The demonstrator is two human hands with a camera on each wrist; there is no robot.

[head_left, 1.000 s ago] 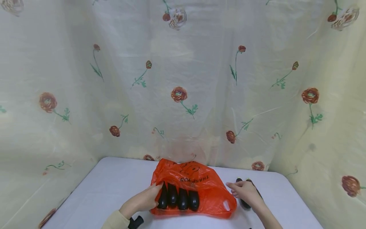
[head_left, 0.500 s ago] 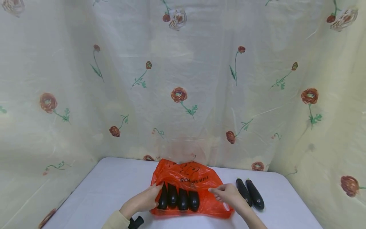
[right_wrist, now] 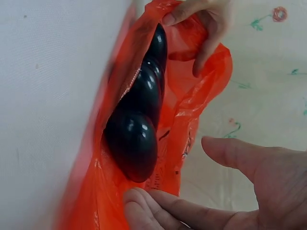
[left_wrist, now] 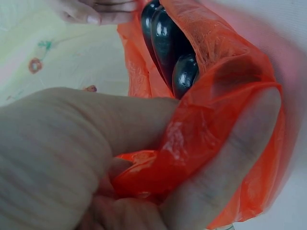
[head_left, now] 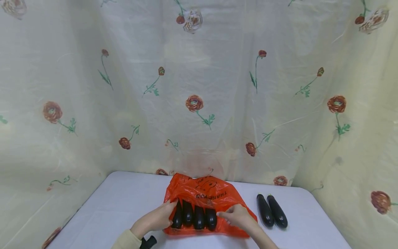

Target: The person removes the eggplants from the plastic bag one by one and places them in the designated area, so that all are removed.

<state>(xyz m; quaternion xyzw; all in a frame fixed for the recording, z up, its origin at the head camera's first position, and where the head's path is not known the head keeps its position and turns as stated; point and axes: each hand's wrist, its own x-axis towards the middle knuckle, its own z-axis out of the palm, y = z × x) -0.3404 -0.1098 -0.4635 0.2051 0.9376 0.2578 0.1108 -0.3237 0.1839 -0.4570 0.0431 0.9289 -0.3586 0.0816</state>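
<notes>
Eggplants [head_left: 265, 211] outside the orange bag [head_left: 214, 188] show only in head view.

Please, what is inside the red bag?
Four eggplants lie side by side in the red bag, blunt ends showing at its mouth. The plastic covers their far ends and anything deeper.

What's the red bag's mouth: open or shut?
Open: four eggplants show inside the red bag, and the left hand grips its edge.

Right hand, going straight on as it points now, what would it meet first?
Likely the nearest eggplant in the red bag, just ahead of the right hand in the head view; depth is unclear, so bag plastic might come first.
</notes>
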